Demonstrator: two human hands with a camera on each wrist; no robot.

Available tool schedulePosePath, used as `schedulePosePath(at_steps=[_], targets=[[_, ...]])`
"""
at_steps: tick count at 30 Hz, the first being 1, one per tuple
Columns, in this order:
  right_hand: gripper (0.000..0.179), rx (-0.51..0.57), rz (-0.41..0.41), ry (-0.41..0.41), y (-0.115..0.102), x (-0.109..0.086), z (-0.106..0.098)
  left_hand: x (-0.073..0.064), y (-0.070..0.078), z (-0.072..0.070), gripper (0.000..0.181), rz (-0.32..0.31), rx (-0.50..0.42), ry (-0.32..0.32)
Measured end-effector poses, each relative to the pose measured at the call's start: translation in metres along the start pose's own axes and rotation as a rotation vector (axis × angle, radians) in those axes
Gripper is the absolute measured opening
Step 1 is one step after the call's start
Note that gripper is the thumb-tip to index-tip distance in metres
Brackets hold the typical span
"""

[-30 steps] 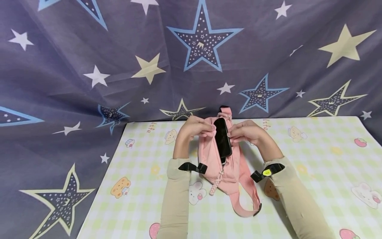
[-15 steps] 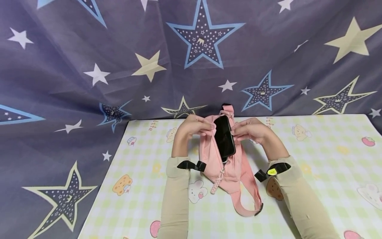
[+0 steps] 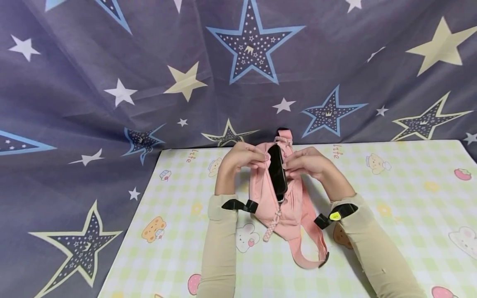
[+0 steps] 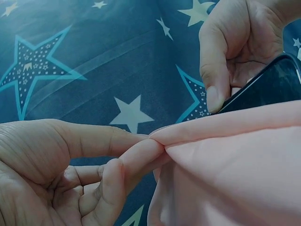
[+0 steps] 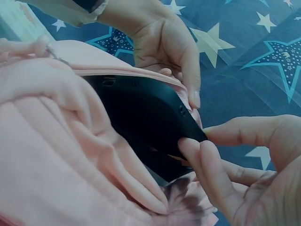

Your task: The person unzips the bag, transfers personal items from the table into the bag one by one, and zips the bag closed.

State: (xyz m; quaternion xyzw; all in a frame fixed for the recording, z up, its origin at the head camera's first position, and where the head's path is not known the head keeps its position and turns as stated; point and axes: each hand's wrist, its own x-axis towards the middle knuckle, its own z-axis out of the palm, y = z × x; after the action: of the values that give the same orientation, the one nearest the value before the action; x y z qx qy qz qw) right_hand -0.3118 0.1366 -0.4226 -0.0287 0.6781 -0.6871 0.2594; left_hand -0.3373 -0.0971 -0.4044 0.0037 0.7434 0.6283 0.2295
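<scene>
A pink sling bag [image 3: 261,194] lies on the table with its zipped mouth spread apart. In that mouth sits a black smartphone [image 3: 276,174], partly inside and tilted. My left hand [image 3: 242,158] pinches the fabric at the left edge of the opening between thumb and fingers, as the left wrist view shows on the pink cloth [image 4: 225,146]. On the other side my right hand [image 3: 307,163] pinches the phone's edge; in the right wrist view, thumb and fingers [image 5: 211,165] meet on a corner of the phone [image 5: 141,113]. The phone's lower part is hidden by the bag.
A braided zipper pull [image 3: 272,225] hangs at the bag's near end. The bag's strap [image 3: 307,264] loops toward the front right. The table [image 3: 167,265] wears a green checked cover with cartoon prints. Behind it hangs a dark star-patterned curtain [image 3: 149,49].
The phone swung slightly right, then back left, and now sits narrower and more edge-on in the bag's mouth. My right hand moved with it; the left kept its hold on the bag.
</scene>
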Motion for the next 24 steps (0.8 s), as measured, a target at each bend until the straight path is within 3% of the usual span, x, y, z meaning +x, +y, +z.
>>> schedulePosePath(at_steps=[4,24], targets=[[0.043,-0.013,0.006,0.022,0.001,0.002,0.006,-0.001,0.0,0.001,0.022,0.003,0.005,0.0],[0.032,-0.018,0.056,0.075,0.006,0.007,0.017,-0.002,0.003,0.007,0.021,0.012,0.065,0.027]])
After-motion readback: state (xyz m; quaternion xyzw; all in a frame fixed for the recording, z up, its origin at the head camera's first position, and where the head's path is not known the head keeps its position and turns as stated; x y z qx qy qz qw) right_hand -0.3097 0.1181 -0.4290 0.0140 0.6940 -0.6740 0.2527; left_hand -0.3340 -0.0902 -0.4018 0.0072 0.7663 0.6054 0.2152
